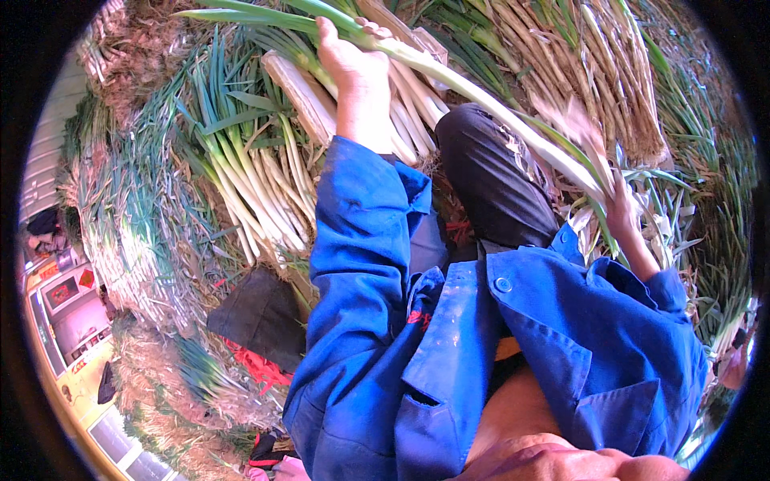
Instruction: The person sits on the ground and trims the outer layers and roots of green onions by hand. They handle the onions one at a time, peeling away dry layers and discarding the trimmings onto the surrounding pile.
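Evidently, a long leek [449,75] slants down to the right

The person's left grip [354,68] is wrapped around the leek near where green leaf turns to pale stem; the leafy tops fan out leftward beyond the fingers; from this hold the long axis runs rightward and back toward the wearer, passing beside the dark-trousered knee [485,172], with its pale lower end by the right grip [622,204]. Any work on that lower end seems to turn on this diagonal; the left grip is nearer the leaves, the right grip nearer the white end; a green leaf [565,144] lies along the stem there; whether the right grip is clenched on stem, on leaf or on neither cannot be told, since a pinkish blur, perhaps fingers or a peeled layer, confuses the spot. Pale-stemmed leeks [257,188] lie together left of the person; a stack of browner stalks [601,72] lies ahead to the right.
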Motion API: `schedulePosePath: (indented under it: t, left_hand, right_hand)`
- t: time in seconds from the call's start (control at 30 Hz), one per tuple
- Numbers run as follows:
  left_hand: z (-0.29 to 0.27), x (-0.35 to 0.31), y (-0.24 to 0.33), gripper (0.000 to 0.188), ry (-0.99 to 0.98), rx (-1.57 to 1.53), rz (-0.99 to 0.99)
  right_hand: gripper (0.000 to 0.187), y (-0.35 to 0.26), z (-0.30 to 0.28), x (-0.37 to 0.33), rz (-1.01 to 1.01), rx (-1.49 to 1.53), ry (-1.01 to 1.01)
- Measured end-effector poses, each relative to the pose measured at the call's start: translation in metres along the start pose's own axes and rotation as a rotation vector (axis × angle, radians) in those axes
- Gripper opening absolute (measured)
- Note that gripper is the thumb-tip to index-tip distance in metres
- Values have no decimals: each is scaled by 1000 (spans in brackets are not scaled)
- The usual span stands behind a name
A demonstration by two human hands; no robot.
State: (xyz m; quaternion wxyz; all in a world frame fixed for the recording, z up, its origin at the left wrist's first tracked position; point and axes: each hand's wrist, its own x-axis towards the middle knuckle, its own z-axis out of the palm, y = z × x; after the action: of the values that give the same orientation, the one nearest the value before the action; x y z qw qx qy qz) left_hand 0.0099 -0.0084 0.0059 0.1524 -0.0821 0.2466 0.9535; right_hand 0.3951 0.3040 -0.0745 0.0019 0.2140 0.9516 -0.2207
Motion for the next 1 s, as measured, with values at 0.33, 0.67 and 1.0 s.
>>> schedulePosePath:
  t: [0.33,0.67,1.0]
  left_hand:
    - [10,11,21,20,1,260,160]
    - [-3,5,27,25,-295,-58,-60]
    - [-19,8,39,63,1,162,196]
  right_hand:
    - [53,204,-107,-169,844,-659,-579]
    - [49,-96,-3,92,-312,5,63]
    - [32,-142,7,73,-329,159,150]
